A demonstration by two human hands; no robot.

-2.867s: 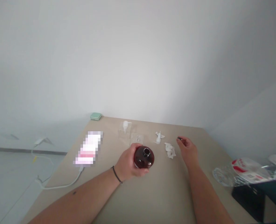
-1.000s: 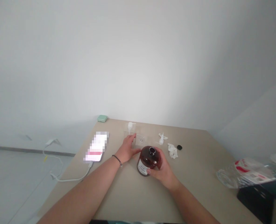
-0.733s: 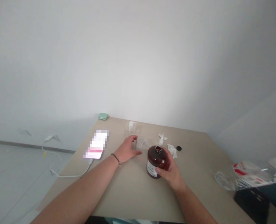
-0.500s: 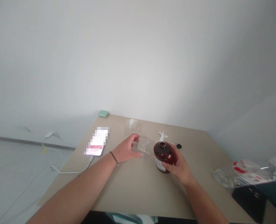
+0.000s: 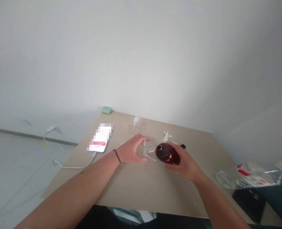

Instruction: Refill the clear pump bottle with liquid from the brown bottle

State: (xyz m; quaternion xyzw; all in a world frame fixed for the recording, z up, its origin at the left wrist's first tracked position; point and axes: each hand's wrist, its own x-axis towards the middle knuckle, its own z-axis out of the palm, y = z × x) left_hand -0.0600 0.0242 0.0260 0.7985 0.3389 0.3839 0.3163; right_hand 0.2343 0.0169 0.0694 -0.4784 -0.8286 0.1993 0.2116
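Note:
My right hand is shut on a dark amber glass bottle, which lies tilted with its open neck pointing left. My left hand curls around a clear plastic wrapper just left of the bottle's neck. Behind them a white pump-like piece sits in clear plastic. A small white object and a black bottle cap lie just beyond the bottle. The crumpled tissue is mostly hidden behind the bottle and my right hand.
A phone with a pixelated screen lies at the left of the beige table, its white cable trailing over the edge. A green case sits at the far corner. A plastic bag and a black box are at right.
The bottle has tipped from upright onto its side, held up in my right hand. My left hand has closed around the clear plastic wrapper and lifted it slightly.

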